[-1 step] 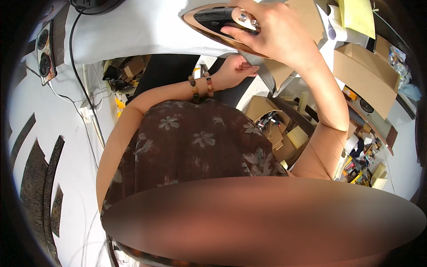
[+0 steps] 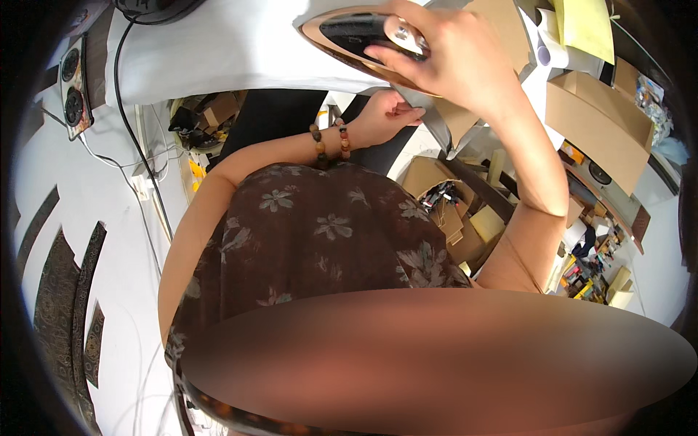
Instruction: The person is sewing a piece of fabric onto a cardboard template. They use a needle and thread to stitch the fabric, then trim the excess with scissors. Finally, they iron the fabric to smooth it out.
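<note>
My right hand [image 2: 465,62] is wrapped round the handle of a clothes iron [image 2: 352,36] with a black and copper-coloured body. The iron lies on the white padded ironing surface [image 2: 218,54], its tip pointing left. Below it, at the near edge, my left hand [image 2: 389,116] has its fingers curled against the edge of a grey cloth [image 2: 430,120], which hangs down over the side. The exact grip of its fingertips is partly hidden. Brown card-like material [image 2: 458,120] shows beside the grey cloth.
A black cord [image 2: 120,80] runs down the left side from a dark round object [image 2: 156,9]. A power strip [image 2: 74,87] is at far left. Cardboard boxes [image 2: 600,123] stand at right, and an open carton [image 2: 429,174] with scraps sits below. Dark patterned cloth pieces [image 2: 54,291] lie at left.
The iron and my right hand have shifted very slightly to the right. My left hand stays nearly where it was.
</note>
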Demonstrator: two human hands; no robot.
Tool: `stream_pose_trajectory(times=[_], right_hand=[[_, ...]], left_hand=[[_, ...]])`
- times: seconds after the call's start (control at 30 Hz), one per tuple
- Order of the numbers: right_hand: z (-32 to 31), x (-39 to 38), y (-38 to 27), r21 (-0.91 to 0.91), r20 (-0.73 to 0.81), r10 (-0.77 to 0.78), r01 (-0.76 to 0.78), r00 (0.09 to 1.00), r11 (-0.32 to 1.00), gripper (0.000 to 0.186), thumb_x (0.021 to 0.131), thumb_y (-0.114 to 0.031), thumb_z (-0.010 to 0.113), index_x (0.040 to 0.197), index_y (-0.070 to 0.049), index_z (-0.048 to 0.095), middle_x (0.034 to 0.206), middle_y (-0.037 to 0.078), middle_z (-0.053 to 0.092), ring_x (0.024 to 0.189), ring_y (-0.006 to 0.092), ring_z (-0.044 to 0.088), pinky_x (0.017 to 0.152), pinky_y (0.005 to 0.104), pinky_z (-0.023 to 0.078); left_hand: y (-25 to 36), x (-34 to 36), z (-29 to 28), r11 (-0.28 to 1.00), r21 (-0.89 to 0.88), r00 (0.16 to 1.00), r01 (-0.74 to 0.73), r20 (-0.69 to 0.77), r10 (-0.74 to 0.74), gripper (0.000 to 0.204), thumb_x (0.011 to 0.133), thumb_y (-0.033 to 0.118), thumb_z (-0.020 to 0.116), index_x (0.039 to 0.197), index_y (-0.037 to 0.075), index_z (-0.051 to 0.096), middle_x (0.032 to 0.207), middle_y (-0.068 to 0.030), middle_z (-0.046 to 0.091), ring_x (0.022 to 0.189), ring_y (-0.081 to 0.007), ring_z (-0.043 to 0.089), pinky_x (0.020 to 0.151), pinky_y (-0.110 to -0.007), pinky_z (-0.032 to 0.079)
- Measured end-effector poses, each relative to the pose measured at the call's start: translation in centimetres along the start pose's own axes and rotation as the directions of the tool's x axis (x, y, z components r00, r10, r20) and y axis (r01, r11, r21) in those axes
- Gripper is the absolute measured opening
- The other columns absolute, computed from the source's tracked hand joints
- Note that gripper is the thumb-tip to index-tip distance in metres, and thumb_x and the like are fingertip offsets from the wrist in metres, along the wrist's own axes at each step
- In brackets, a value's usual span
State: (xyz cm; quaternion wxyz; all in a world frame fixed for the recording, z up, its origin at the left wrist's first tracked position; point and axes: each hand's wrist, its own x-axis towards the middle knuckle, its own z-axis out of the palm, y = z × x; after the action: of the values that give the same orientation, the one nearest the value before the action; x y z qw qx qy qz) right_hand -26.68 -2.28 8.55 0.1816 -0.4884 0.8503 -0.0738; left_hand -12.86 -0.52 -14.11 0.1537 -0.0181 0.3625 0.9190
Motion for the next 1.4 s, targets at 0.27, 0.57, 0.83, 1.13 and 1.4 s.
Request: stream_pose_trajectory(times=[0.27, 0.57, 0.83, 1.13, 1.4], right_hand=[[2.3, -4.1, 2.9, -0.144, -0.119, 0.040, -0.057, 0.992, 0.988, 0.045, 0.082, -0.033, 0.086, 0.119, -0.014, 0.069, 0.073, 0.004, 0.066, 0.063, 0.0299, 0.069, 0.056, 0.0349, 0.053], [-0.4, -6.6, 6.9, 0.012, -0.141, 0.269, -0.271, 0.953, 0.963, 0.039, 0.090, -0.024, 0.082, 0.123, -0.008, 0.071, 0.065, 0.000, 0.046, 0.055, 0.0077, 0.039, 0.050, 0.0261, 0.036], [1.7, -5.1, 2.8, -0.037, -0.111, 0.074, -0.078, 0.991, 0.996, 0.046, 0.087, -0.028, 0.082, 0.128, -0.016, 0.067, 0.070, 0.009, 0.066, 0.053, 0.0246, 0.062, 0.052, 0.0336, 0.049], [-0.3, -5.1, 2.7, -0.064, -0.052, 0.163, -0.167, 0.985, 0.984, 0.044, 0.086, -0.034, 0.080, 0.122, -0.012, 0.067, 0.074, 0.006, 0.068, 0.061, 0.0284, 0.068, 0.055, 0.0375, 0.055], [-1.2, -6.2, 4.0, -0.015, -0.041, 0.179, -0.180, 0.983, 0.984, 0.046, 0.083, -0.032, 0.083, 0.121, -0.012, 0.068, 0.068, 0.005, 0.060, 0.054, 0.0254, 0.062, 0.048, 0.0361, 0.051]], left_hand=[[-0.3, -0.4, 0.0, 0.990, 0.138, 1.000, 0.014, 0.017, -0.016, 0.018, 0.102, 0.010, 0.065, 0.108, -0.007, 0.068, 0.107, -0.0099, 0.075, 0.100, -0.0149, 0.072, 0.091, -0.028, 0.058], [0.3, 1.4, 0.0, 0.966, 0.210, 0.986, 0.148, 0.040, -0.160, 0.026, 0.101, 0.014, 0.068, 0.116, -0.007, 0.070, 0.110, -0.0115, 0.075, 0.100, -0.0140, 0.071, 0.089, -0.029, 0.059], [-0.7, 1.6, -0.1, 0.999, -0.027, 0.988, 0.017, 0.152, -0.013, 0.026, 0.095, 0.002, 0.071, 0.121, -0.003, 0.067, 0.122, -0.0074, 0.071, 0.116, -0.0132, 0.065, 0.106, -0.031, 0.052], [-1.3, 2.5, 1.6, 0.974, 0.171, 0.986, -0.152, 0.088, 0.138, 0.017, 0.090, 0.004, 0.073, 0.095, 0.006, 0.056, 0.073, 0.0062, 0.046, 0.070, -0.0038, 0.047, 0.067, -0.024, 0.042], [-2.7, 3.5, 3.4, 0.903, 0.309, 0.952, -0.299, 0.155, 0.262, 0.017, 0.095, 0.014, 0.071, 0.091, 0.008, 0.056, 0.076, 0.0037, 0.049, 0.069, -0.0068, 0.046, 0.060, -0.027, 0.039]])
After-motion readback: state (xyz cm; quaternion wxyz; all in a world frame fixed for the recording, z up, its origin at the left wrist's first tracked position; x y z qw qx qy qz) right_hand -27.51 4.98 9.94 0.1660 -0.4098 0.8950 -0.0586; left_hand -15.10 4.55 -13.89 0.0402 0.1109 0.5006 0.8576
